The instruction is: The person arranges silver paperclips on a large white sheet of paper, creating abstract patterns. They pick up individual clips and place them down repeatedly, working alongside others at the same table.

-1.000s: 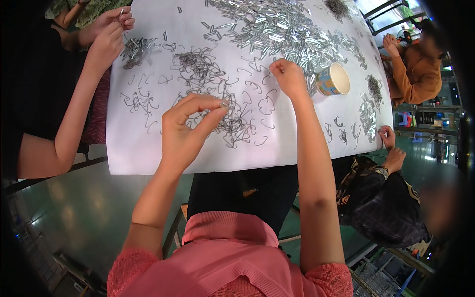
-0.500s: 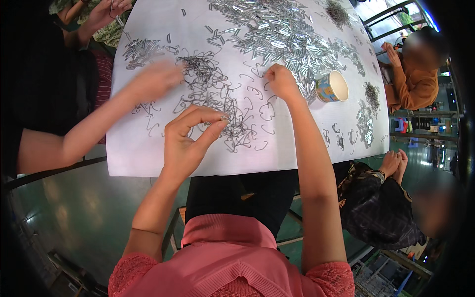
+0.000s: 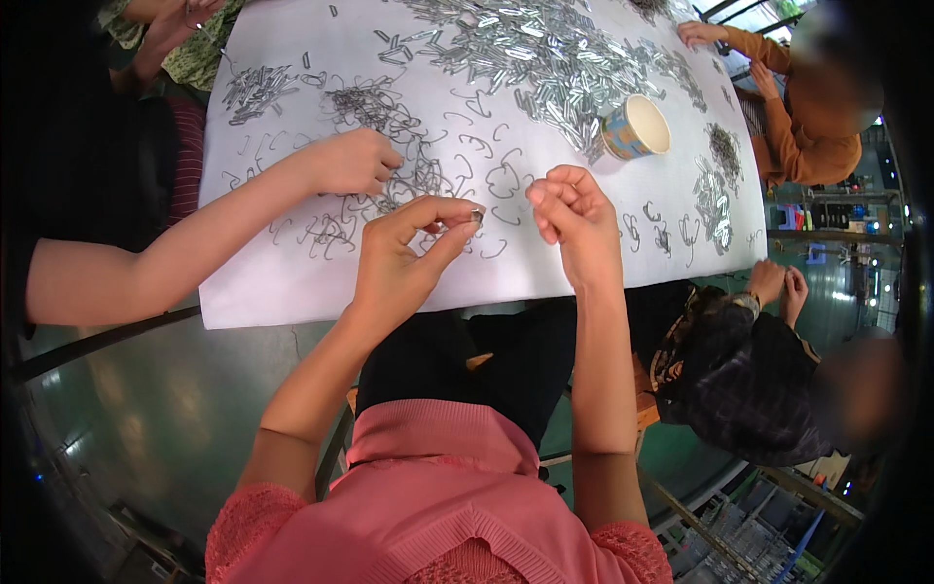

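Right hand leaves the clip heap, nearing my left hand.
Left fingers pinch a small metal piece above the bench; right ones curl, contents unclear. I judge it bringing-together, needing alignment next.

Head view: left fisheye of worn pair, upright, facing down and ahead from above pink top. Near over left hand and right hand; table beneath and beyond, edges bending toward dark rim.

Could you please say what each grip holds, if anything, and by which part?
The left grip pinches a small metal piece between thumb and finger; which part is unclear. For the right grip, I cannot tell.
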Demonstrator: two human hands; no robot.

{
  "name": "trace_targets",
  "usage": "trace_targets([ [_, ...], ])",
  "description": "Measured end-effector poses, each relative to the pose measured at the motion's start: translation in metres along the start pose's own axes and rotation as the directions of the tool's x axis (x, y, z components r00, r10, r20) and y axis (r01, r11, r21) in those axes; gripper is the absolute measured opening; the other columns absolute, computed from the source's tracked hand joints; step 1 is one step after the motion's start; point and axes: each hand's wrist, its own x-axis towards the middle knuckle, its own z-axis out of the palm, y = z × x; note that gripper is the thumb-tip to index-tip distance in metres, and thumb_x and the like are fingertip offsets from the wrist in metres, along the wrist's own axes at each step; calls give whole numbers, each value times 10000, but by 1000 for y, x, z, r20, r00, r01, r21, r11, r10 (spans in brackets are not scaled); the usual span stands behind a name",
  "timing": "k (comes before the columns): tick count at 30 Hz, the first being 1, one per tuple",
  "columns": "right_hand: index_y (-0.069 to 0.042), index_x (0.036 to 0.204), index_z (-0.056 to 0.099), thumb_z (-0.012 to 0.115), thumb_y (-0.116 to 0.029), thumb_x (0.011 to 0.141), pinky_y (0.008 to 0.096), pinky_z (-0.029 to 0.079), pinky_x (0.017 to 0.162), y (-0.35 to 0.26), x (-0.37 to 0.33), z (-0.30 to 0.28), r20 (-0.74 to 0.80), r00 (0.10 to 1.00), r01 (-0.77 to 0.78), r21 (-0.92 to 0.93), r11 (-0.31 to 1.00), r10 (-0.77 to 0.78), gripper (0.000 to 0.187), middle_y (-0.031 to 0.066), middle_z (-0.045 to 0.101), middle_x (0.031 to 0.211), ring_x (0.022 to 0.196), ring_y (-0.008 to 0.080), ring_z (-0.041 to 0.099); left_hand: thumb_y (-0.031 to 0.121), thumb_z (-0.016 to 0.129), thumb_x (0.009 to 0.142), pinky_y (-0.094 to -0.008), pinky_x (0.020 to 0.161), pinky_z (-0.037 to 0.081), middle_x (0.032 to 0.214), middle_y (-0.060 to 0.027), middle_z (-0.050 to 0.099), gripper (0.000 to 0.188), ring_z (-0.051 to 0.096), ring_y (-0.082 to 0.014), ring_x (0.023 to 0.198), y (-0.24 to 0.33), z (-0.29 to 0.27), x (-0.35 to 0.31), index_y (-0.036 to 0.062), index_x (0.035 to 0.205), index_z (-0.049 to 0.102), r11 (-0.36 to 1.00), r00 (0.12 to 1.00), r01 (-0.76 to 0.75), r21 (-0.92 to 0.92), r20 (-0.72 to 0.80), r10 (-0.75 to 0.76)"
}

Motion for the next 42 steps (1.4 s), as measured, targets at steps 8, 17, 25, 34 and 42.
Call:
trace_targets([
  [8,-37,986,522,694,11,816,237,515,579,-6,-70,9,-148,974,190,105,976,-173,247,104,642,881,706,144,638,36,691,801,-268,666,462,826,-60,695,163,631,-151,745,13,38,-8,54,963,704,988,990,-139,66,44,137],
  [17,-18,947,471,641,56,852,262,547,682,3,-93,2,-294,884,405,94,909,-364,208,117,614,921,752,143,635,-4,689,766,-307,703,490,873,-77,691,263,621,-223,765,18,70,-18,52,1023,683,927,942,-333,170,106,318],
  [25,-23,931,440,594,146,837,262,546,697,4,-114,-20,-347,734,621,-5,784,-583,248,146,599,937,779,151,626,66,663,828,-340,802,487,968,-100,678,235,620,-250,899,-23,76,41,50,1063,672,853,877,-466,234,251,410],
  [34,-41,880,424,605,127,839,256,546,668,4,-142,-46,-443,670,584,-180,792,-595,251,128,585,917,738,147,611,276,565,919,-405,1010,394,1255,-125,570,351,468,-291,1225,-93,157,179,72,1202,598,596,844,-533,600,424,327],
  [42,-31,866,438,613,124,838,259,548,677,18,-164,-54,-456,686,562,-164,811,-567,235,128,587,913,754,145,618,323,557,921,-487,1110,261,1389,-116,469,433,342,-291,1358,-119,155,135,100,1292,529,473,753,-649,596,592,287],
])
